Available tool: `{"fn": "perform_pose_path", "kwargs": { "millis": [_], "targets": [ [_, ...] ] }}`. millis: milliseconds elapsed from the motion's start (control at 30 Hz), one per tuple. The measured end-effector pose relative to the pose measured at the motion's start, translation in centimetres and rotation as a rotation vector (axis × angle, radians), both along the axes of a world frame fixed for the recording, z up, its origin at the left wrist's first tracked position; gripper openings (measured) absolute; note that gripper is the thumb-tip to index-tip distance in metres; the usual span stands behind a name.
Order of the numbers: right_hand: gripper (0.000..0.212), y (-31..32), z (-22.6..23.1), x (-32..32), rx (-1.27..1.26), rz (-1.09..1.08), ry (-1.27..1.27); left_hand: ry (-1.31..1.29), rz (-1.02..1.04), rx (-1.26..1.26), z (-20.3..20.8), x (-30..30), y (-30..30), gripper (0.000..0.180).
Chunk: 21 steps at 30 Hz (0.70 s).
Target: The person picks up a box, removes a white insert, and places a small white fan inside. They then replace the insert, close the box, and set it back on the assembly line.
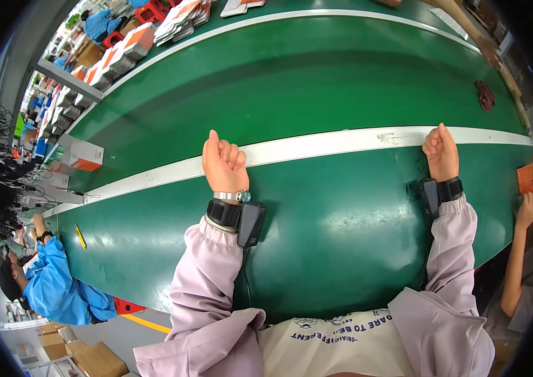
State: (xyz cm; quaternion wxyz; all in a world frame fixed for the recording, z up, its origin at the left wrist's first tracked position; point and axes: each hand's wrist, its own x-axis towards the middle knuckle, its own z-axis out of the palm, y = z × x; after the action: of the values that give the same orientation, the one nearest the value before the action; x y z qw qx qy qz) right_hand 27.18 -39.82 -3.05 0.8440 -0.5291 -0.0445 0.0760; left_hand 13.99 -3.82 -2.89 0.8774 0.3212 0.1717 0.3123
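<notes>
My left hand (224,162) is curled into a fist with the thumb upright, over the white strip (316,144) that runs between the green work surface (335,232) and the green belt (316,75). Farther right, my right hand (442,154) makes a similar fist near that strip, thumb pointing up. Nothing shows in either hand. Black bands with dark box-shaped devices circle both wrists; the left wrist also wears a watch (232,196).
A yellow cutter (81,236) lies at the left. White-and-orange boxes (84,155) stand beyond it, with stacked cartons (181,19) at the far edge. A dark red item (484,95) rests far right. People sit at both sides; the right one handles an orange box (529,178).
</notes>
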Motion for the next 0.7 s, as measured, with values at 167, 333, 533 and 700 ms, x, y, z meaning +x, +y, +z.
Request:
{"fn": "perform_pose_path", "kwargs": {
  "millis": [167, 333, 533, 700],
  "targets": [
    [0.024, -0.2, -0.1, 0.1, -0.004, 0.015, -0.02, -0.028, -0.049, -0.078, 0.1, -0.1, 0.0, 0.027],
    [0.024, 0.0, 0.2, 0.1, -0.022, 0.014, -0.017, -0.046, -0.064, -0.115, 0.1, 0.0, 0.1, 0.027],
    [0.024, -0.1, 0.1, -0.1, -0.031, 0.01, -0.022, -0.068, -0.094, -0.18, -0.2, -0.2, 0.7, 0.027],
    [0.024, 0.1, 0.1, 0.1, -0.033, 0.02, -0.03, -0.144, -0.157, -0.263, -0.5, -0.1, 1.3, 0.026]
  ]
}}
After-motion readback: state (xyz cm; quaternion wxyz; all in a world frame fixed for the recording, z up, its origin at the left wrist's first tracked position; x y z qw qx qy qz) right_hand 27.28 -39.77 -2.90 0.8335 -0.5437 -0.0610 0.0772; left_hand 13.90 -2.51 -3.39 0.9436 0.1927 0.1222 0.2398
